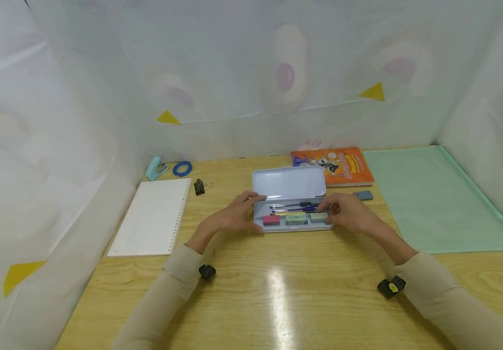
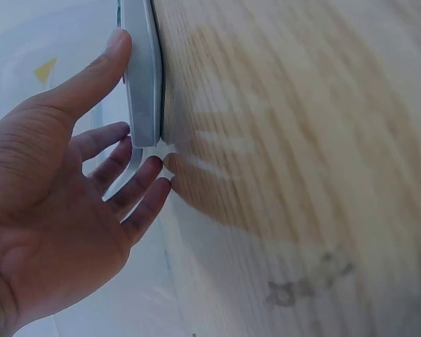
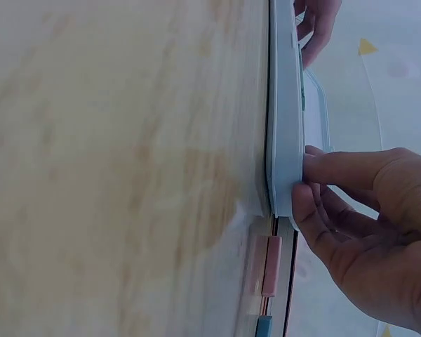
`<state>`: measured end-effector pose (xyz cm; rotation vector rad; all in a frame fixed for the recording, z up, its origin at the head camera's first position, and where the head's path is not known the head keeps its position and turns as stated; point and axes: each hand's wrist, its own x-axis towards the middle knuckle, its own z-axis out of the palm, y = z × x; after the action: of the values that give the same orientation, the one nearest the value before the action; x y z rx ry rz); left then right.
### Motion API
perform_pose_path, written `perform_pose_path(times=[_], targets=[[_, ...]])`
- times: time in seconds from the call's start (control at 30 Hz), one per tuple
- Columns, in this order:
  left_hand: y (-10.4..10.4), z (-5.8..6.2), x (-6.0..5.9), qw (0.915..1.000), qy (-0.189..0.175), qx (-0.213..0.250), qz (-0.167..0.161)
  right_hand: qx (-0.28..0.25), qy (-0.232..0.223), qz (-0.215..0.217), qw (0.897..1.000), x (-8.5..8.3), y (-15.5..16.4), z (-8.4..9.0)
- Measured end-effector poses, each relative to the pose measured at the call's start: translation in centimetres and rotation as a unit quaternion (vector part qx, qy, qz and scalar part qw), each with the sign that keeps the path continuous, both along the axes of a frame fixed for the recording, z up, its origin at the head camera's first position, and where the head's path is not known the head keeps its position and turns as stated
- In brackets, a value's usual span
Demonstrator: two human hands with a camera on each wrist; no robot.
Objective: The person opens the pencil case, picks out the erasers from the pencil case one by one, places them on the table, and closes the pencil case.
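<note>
A pale blue pencil case [image 1: 292, 224] lies open mid-table, its lid [image 1: 289, 183] tilted back. Inside are pens [image 1: 292, 208] and a row of erasers, pink [image 1: 271, 220] and greenish [image 1: 296, 218]. My left hand [image 1: 254, 214] is at the case's left end. In the left wrist view its thumb [image 2: 98, 70] lies along the case's wall [image 2: 142, 84], and the fingers [image 2: 137, 193] are nearly straight beside the corner. My right hand [image 1: 332, 211] is at the right end. There the thumb [image 3: 305, 207] and a curled finger pinch the case's rim [image 3: 284, 140].
A white loose-leaf pad [image 1: 152, 218], a black binder clip [image 1: 199, 187], a blue tape ring [image 1: 182, 168] and a teal punch [image 1: 157, 168] lie at the left. An orange book [image 1: 333, 166], a grey eraser [image 1: 363, 195] and a green mat [image 1: 435, 199] are at the right. White sheeting walls the table.
</note>
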<state>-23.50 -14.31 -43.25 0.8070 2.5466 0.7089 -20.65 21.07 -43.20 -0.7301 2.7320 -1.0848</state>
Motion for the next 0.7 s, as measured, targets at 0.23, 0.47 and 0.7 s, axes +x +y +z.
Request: perform_pose_path(times=[0.23, 0.47, 0.7], targets=[[0.0, 0.2, -0.3, 0.9999, -0.007, -0.010, -0.012, -0.011, -0.008, 0.006, 1.000, 0.1, 0.5, 0.5], [0.5, 0.6, -0.4, 0.9993, -0.004, -0.034, -0.014, -0.032, -0.006, -0.003, 0.999, 0.0, 2.1, 1.1], [0.5, 0.8, -0.2, 0.9991, -0.006, -0.041, -0.007, -0.061, -0.045, -0.021, 0.997, 0.1, 3.3, 0.7]])
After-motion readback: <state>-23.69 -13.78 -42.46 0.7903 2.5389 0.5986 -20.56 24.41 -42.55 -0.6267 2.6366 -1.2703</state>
